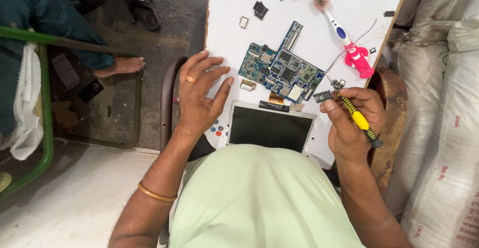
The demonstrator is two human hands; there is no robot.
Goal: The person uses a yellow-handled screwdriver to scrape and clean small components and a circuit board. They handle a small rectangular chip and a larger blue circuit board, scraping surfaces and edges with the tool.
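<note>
Now I look down at a white board (pixel 229 8) that sits like a small table in front of me. My left hand (pixel 199 93) lies flat on its left edge with the fingers spread wide, and it holds nothing. A gold ring is on one finger and a thin bangle (pixel 155 194) is on that arm.

My right hand (pixel 352 121) is curled around a yellow screwdriver (pixel 358 118) with a black grip. The tip points up and left. The same hand pinches a small dark chip (pixel 322 96) between thumb and finger, right by the tip. Tiny metal bits sit at the tip too, but I cannot tell what they are.

Between my hands lies a blue circuit board (pixel 282 68), near the left fingertips but not touching them. Just below it, close to my body, is a tablet screen (pixel 269 127) with a dark face and a pale frame. A small orange ribbon (pixel 276 98) sits between the two.

Farther up the white board I see a pink and white toothbrush (pixel 344 36) with fuzzy bristles. A little black square part (pixel 260 9) and a little silver part (pixel 243 22) lie to the upper left. White sacks (pixel 444 128) stand at my right. Someone's bare foot (pixel 122 66) rests on the floor at my left.
</note>
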